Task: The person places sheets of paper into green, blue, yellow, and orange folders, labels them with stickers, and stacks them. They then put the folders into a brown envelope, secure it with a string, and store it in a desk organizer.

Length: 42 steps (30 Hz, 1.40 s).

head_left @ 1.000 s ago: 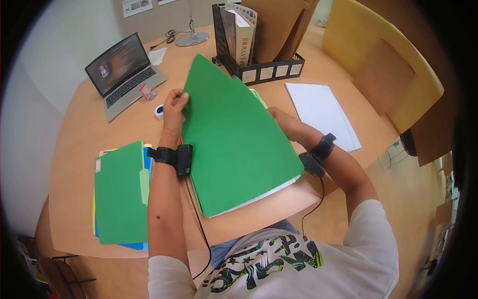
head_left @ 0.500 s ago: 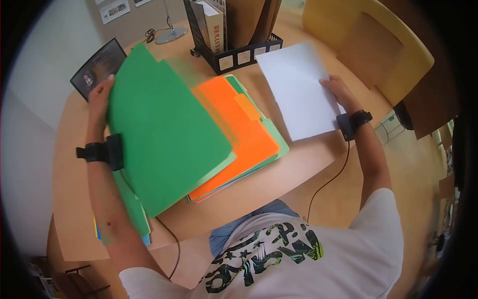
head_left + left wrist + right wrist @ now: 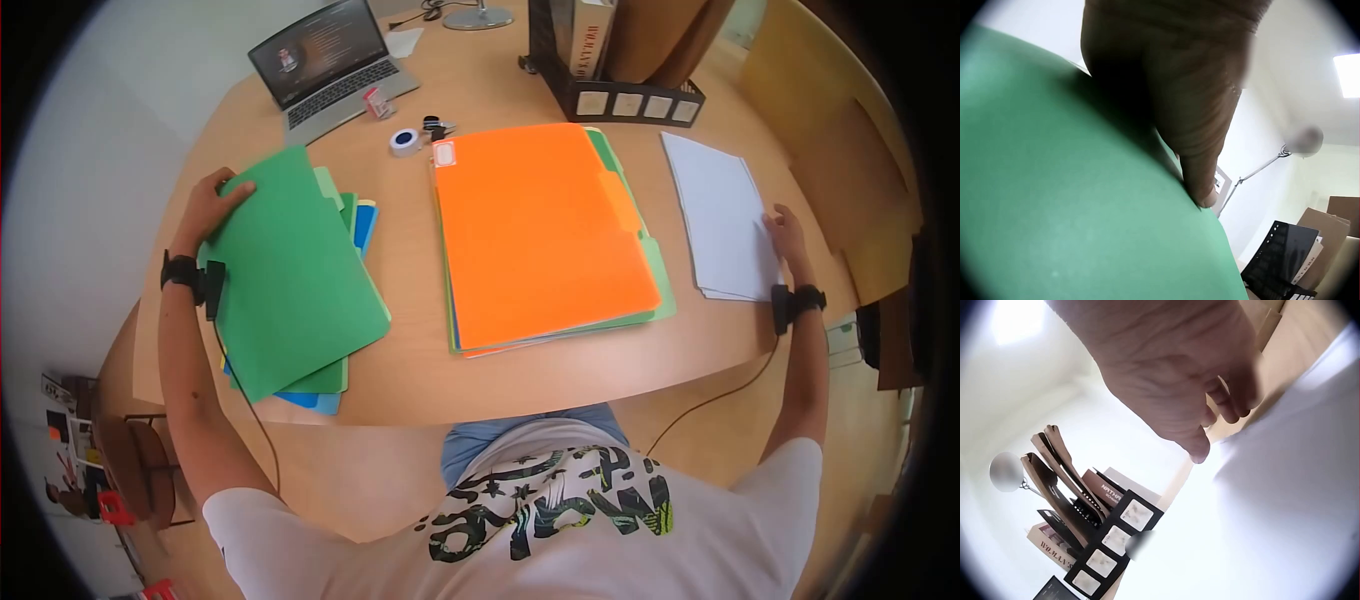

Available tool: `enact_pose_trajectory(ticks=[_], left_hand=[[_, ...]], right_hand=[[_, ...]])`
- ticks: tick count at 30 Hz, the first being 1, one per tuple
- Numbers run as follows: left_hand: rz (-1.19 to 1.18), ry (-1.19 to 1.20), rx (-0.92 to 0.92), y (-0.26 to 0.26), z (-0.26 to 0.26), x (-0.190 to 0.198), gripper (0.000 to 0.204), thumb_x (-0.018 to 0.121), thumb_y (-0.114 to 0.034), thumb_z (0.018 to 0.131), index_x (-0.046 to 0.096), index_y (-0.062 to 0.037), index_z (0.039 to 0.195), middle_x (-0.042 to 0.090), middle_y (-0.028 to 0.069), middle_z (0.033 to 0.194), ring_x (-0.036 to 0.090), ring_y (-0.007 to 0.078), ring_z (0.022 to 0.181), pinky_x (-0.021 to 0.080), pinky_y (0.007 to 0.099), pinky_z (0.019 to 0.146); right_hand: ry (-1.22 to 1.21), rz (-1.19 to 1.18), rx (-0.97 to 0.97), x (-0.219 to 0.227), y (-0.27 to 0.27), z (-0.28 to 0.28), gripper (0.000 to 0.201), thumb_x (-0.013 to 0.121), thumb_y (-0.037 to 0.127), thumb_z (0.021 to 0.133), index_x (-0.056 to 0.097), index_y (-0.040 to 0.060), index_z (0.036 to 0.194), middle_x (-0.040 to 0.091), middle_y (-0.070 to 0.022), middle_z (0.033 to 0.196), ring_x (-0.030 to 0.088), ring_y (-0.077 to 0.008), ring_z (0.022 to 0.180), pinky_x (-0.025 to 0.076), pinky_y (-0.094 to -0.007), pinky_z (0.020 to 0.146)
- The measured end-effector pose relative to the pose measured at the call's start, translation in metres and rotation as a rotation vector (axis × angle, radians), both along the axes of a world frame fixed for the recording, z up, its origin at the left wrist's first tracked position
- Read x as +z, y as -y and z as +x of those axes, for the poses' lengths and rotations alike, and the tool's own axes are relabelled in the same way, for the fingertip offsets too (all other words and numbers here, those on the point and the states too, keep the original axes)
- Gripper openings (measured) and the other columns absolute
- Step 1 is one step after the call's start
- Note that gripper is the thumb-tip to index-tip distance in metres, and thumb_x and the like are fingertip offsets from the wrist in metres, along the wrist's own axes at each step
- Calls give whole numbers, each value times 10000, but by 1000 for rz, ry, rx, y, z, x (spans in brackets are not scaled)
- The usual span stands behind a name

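My left hand pinches a green file folder by its left edge, thumb on top. The folder lies tilted over a pile of green, yellow and blue folders, covering most of it. In the left wrist view the thumb presses along the green edge. At the table's right side, my right hand is beside a stack of white paper, its loosely bent fingers right at the paper's edge. Between the hands, an orange folder with a white label tops another folder stack.
A laptop stands open at the back left, with a small red-and-white packet, a roll of tape and a small black item nearby. A black organizer holding a book and brown files stands at the back. A yellow chair is at right.
My left hand has carried the green folder left, off the orange folder and onto the left pile. My right hand has lowered the white paper to the table at right and let go.
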<state>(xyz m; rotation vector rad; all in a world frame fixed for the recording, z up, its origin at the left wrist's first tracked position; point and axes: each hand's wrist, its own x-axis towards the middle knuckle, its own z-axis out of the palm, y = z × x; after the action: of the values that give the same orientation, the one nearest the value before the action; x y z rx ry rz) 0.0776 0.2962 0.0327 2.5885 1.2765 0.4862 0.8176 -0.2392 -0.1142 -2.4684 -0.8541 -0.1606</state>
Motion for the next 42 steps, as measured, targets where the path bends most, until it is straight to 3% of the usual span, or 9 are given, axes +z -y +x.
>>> enact_pose_trajectory(ticks=[4, 9, 15, 18, 22, 24, 29, 35, 42], left_hand=[[-33, -82, -52, -10, -15, -36, 496, 730, -432, 720, 621, -26, 982, 668, 152, 903, 647, 269, 809, 487, 357, 728], [-9, -459, -61, -7, -3, -60, 596, 772, -441, 634, 590, -200, 1148, 564, 67, 1042, 482, 255, 1100, 279, 501, 982], [232, -720, -62, -1, 35, -52, 544, 724, -332, 693, 569, -213, 1201, 535, 87, 1127, 479, 264, 1127, 304, 498, 967], [207, -307, -344, 34, 96, -28, 501, 672, -267, 760, 547, -158, 1233, 535, 109, 1162, 485, 282, 1135, 323, 469, 976], [9, 72, -639, 84, 188, -37, 575, 617, -388, 832, 483, -50, 1278, 522, 151, 1227, 483, 325, 1148, 368, 430, 960], [38, 3, -637, 100, 228, -48, 655, 622, -414, 839, 436, 0, 1310, 469, 195, 1287, 433, 333, 1216, 337, 393, 1024], [34, 89, -445, 90, 287, -113, 869, 659, -625, 703, 467, -24, 1301, 451, 205, 1321, 400, 362, 1248, 302, 464, 1030], [-67, 28, -368, 104, 285, -112, 873, 678, -607, 701, 458, -14, 1303, 459, 215, 1296, 412, 360, 1240, 322, 442, 1032], [-116, 249, -363, 106, 281, -123, 776, 678, -530, 753, 468, -8, 1287, 483, 188, 1280, 439, 323, 1227, 327, 405, 1033]], right_hand=[[-64, -2, 132, 27, 16, -7, 426, 652, 268, 847, 566, -15, 1155, 616, -65, 812, 579, -145, 776, 465, -285, 693], [-348, 98, 263, 86, -22, -117, 355, 616, 235, 880, 583, -11, 1133, 611, -59, 884, 558, -134, 873, 450, -277, 787], [-489, 25, 596, 98, -68, -212, 351, 579, 239, 911, 587, -11, 1157, 618, -62, 1040, 559, -148, 993, 432, -289, 886], [-758, 156, 686, 94, -96, -239, 402, 571, 255, 917, 552, -23, 1206, 617, -100, 1084, 564, -153, 1016, 438, -283, 895], [-915, 311, 740, 85, -130, -259, 448, 543, 217, 922, 482, -55, 1273, 586, -134, 1164, 550, -182, 1081, 429, -290, 926], [-911, 323, 726, 75, -144, -259, 454, 539, 205, 921, 468, -61, 1282, 574, -143, 1185, 538, -185, 1105, 424, -296, 937], [-1020, 392, 713, 71, -154, -263, 443, 518, 174, 920, 455, -86, 1273, 561, -176, 1173, 548, -210, 1064, 430, -311, 942], [-1233, 399, 623, 66, -167, -261, 476, 521, 161, 914, 394, -108, 1287, 564, -166, 1119, 572, -189, 956, 471, -299, 876], [-1462, 653, 580, 79, -174, -270, 430, 517, 134, 922, 418, -68, 1289, 576, -109, 1122, 578, -161, 906, 485, -273, 812]])
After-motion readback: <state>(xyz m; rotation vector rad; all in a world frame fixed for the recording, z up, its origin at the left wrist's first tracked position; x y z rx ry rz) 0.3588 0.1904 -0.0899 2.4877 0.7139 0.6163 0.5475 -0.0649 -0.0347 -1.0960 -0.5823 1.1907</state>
